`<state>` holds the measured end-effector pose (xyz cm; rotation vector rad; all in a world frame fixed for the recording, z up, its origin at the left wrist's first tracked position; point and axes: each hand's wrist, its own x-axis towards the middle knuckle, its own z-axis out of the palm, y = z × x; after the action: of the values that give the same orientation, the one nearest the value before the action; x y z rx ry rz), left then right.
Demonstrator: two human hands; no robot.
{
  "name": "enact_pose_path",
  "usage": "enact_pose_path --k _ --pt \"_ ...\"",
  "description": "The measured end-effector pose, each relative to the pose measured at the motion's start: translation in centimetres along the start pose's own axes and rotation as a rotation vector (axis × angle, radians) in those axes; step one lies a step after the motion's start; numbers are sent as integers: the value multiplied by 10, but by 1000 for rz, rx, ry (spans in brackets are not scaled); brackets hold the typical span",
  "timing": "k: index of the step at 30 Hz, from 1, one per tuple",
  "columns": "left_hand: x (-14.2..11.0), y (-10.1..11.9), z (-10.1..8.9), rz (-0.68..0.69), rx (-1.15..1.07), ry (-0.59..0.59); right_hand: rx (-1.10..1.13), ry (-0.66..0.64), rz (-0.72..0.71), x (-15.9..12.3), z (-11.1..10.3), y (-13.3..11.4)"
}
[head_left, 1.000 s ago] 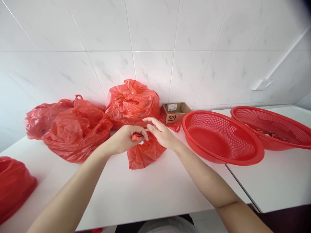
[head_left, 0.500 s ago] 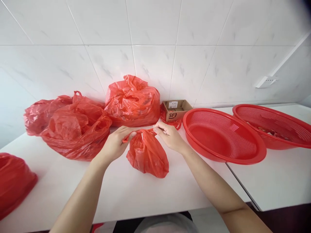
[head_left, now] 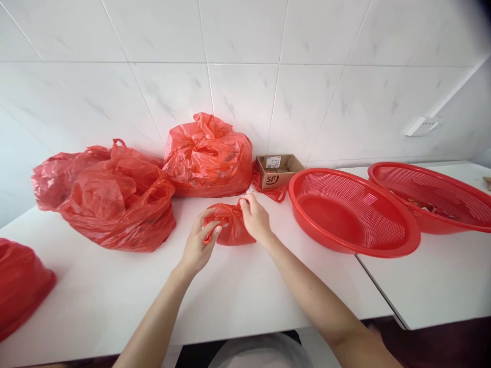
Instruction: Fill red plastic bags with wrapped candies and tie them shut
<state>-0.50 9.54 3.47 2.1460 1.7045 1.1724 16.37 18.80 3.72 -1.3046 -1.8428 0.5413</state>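
Observation:
A small red plastic bag [head_left: 233,232] sits on the white table in front of me, its top gathered and drawn toward both hands. My left hand [head_left: 200,239] is at the bag's left side, fingers curled with a bit of the red plastic between thumb and fingers. At the right end of the gathered top, my right hand [head_left: 256,217] pinches the plastic between thumb and forefinger. What the bag holds is hidden. Behind it stands a large, full red plastic bag [head_left: 209,158].
More bulging red bags [head_left: 118,204] lie at the left, another red bag [head_left: 23,286] at the near left edge. A small cardboard box [head_left: 282,171] stands near the wall. To the right are a red perforated basket [head_left: 345,220] and a second one [head_left: 433,181] with small items.
The small bag now sits lower and more squat, its body turned away from me. My left hand has shifted right and down; my right hand still pinches the bag's top.

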Motion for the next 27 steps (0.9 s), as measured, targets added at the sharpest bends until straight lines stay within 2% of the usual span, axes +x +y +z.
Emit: enact_pose_path --k 3,6,11,15,21,27 --pt "16 -7 11 4 121 -71 -123 -24 -49 -15 19 -2" --pt "20 -15 15 -40 177 -86 -233 -57 -65 -14 25 8" --pt "4 -31 16 -85 216 -96 -276 -87 -73 3 14 38" --pt "-9 -39 24 -126 223 -81 -299 -124 -52 3 13 56" --pt "-12 -40 41 -185 211 -63 -317 -165 -12 -1 22 61" --pt "-12 -43 46 -225 195 -69 -317 -186 12 0 25 62"
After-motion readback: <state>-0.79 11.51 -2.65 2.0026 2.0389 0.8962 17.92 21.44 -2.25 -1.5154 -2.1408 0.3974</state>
